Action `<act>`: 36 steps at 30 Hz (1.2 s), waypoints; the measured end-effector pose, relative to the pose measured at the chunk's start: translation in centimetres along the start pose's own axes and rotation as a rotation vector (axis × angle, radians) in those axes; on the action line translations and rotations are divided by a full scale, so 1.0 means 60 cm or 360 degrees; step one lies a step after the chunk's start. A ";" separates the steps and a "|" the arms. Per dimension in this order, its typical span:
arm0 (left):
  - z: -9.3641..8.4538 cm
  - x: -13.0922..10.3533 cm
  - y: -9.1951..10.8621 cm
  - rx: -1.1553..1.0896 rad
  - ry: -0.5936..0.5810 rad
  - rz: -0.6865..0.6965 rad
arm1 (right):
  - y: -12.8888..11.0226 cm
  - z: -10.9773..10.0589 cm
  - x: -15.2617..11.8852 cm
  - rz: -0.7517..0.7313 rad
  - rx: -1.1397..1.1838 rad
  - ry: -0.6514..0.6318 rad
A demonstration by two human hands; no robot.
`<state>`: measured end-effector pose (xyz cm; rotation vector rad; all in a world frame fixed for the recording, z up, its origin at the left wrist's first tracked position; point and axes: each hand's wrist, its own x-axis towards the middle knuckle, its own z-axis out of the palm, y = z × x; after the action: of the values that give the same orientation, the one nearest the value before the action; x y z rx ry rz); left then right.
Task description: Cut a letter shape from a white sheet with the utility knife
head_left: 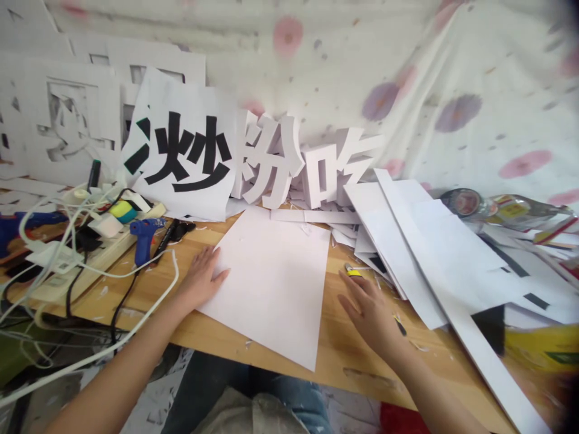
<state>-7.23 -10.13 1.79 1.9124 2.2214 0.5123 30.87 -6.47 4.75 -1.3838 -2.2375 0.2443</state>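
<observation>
A blank white sheet lies at an angle on the wooden table in front of me. My left hand rests flat on its left edge, thumb spread from the fingers. To the right of the sheet, my right hand is over a yellow utility knife, its fingers stretched out and apart. The knife's middle is hidden under the hand, and I cannot tell how firmly the fingers touch it. A small yellow and black piece shows beside the wrist, possibly the knife's other end.
White block characters and a sheet with a black printed character stand at the back. On the left are a blue glue gun, black marker, power strip and tangled cables. White boards and a tape roll lie right.
</observation>
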 end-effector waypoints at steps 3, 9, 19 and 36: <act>-0.005 -0.012 0.006 -0.0214 0.0012 -0.0086 | -0.035 0.024 0.002 0.0356 0.0750 -0.0199; -0.037 -0.005 0.026 -0.0826 0.0055 -0.0278 | -0.065 0.035 0.020 0.0973 0.1562 -0.0180; -0.116 -0.006 0.014 -0.1745 -0.0356 -0.0602 | -0.087 -0.017 0.044 0.1425 0.1908 -0.0093; -0.181 -0.187 0.057 -0.2032 -0.0212 -0.1123 | -0.138 -0.043 -0.020 0.1064 0.2080 -0.0172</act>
<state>-5.93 -22.37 12.04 0.4736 1.5587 1.1801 26.05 -11.70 9.91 -1.1906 -1.0346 1.6458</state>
